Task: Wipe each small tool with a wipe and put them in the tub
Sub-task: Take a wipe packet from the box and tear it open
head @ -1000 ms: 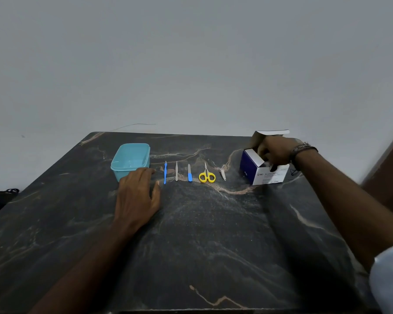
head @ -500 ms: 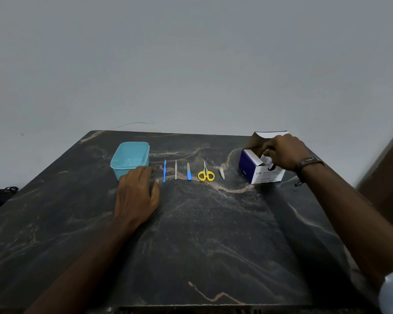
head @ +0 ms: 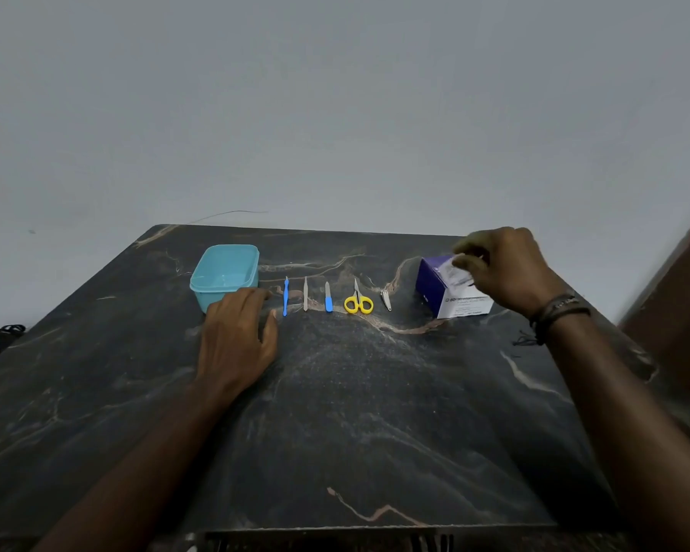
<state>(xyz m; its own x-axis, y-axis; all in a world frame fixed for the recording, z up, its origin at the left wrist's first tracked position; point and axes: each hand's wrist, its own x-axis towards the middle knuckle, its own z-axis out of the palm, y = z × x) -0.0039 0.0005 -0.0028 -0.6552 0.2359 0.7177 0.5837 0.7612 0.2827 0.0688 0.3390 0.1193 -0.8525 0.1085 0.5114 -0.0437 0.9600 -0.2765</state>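
A turquoise tub [head: 224, 272] stands at the back left of the dark marble table [head: 355, 412]. Right of it several small tools lie in a row: a thin blue tool [head: 285, 301], grey tweezers [head: 305, 299], a blue-handled file [head: 328, 297], yellow-handled scissors [head: 358, 301] and nail clippers [head: 386, 300]. My left hand [head: 238, 344] rests flat on the table just in front of the tub. At the back right my right hand [head: 504, 268] pinches a white wipe packet [head: 459, 272] over the purple and white wipe box [head: 451, 294]; the motion is blurred.
A plain grey wall rises behind the table. A dark brown surface [head: 682, 296] stands at the far right. Something black [head: 1, 336] lies off the table's left edge.
My right hand has come up out of the wipe box with a white packet between its fingers. The box flap is hidden now. My left hand has stayed put.
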